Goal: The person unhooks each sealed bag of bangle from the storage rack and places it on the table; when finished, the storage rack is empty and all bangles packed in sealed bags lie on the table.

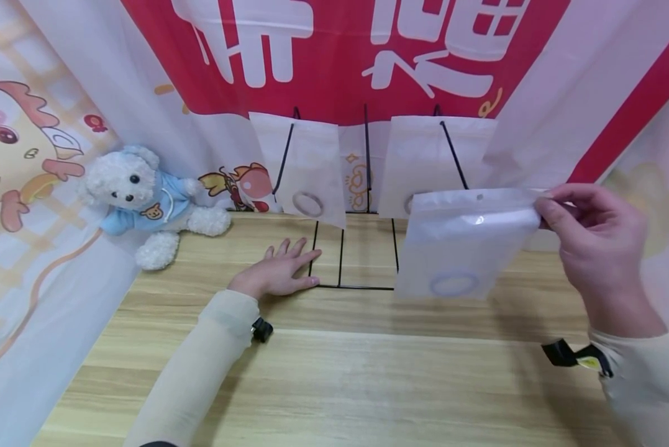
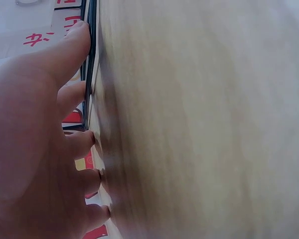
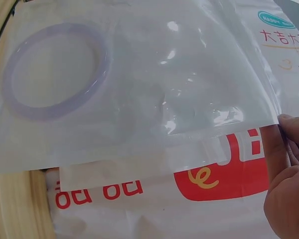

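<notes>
My right hand (image 1: 605, 239) pinches the upper right corner of a translucent white plastic bag (image 1: 468, 230). A pale lilac bangle (image 3: 55, 72) lies at the bottom of this bag, and a small hang hole shows at its top. My left hand (image 1: 281, 270) rests on the table with fingers spread, thumb and index finger at the base of a black wire rack (image 1: 368, 287). Two similar bags hang on the rack: a left bag (image 1: 306, 161) with a greyish ring-shaped bangle (image 1: 309, 203), and a right bag (image 1: 418, 149), partly covered by the held one.
A white plush bear (image 1: 118, 180) in a blue hoodie sits at the back left, against the curtain. Behind the rack hangs a printed cloth (image 1: 334, 93) with red and white lettering. The wooden table (image 1: 340, 385) spreads out in front.
</notes>
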Tool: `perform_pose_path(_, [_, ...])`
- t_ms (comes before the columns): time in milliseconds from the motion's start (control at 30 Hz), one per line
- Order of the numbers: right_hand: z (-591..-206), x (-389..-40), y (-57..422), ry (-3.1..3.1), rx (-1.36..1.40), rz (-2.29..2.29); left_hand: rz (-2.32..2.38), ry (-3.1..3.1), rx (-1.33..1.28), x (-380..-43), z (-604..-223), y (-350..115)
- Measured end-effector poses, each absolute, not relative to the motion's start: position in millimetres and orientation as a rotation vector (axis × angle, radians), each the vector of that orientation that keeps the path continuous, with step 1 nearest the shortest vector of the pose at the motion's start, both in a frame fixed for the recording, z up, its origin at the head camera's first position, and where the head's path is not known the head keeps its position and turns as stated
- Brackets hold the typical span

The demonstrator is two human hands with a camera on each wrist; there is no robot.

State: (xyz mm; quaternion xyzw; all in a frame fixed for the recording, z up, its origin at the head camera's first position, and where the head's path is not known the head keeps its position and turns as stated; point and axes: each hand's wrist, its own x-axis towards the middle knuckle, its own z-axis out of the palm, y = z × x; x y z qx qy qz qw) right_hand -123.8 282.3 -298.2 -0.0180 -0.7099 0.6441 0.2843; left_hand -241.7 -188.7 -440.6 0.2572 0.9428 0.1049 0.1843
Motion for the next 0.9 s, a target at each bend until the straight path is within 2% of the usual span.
perform_pose_path(167, [-297.5, -112.8, 290.3, -1.911, -0.165, 1.691, 0.294, 2.656, 0.725, -241.7, -440.6, -187.1])
perform_pose_path(367, [-302.1, -99.5, 303.8, -1.777, -0.178, 1.742, 0.288, 2.649, 0.715, -242.0, -439.2, -186.4])
perform_pose_path(633, [-311.3, -81.5, 323.5, -1.874, -0.313, 1.574, 0.293, 2.638, 0.715, -242.3, -438.9, -186.5])
perform_pose_path(767, [-321.5, -71.7, 339.0, -1.842, -0.188, 1.652, 0.292, 2.639, 0.706, -242.6, -440.2, -186.8])
perform_pose_path(900, [-337.9, -59.7, 359.6, -1.76, 0.059, 1.856, 0.289, 2.642, 0.707, -242.7, -442.0, -188.1])
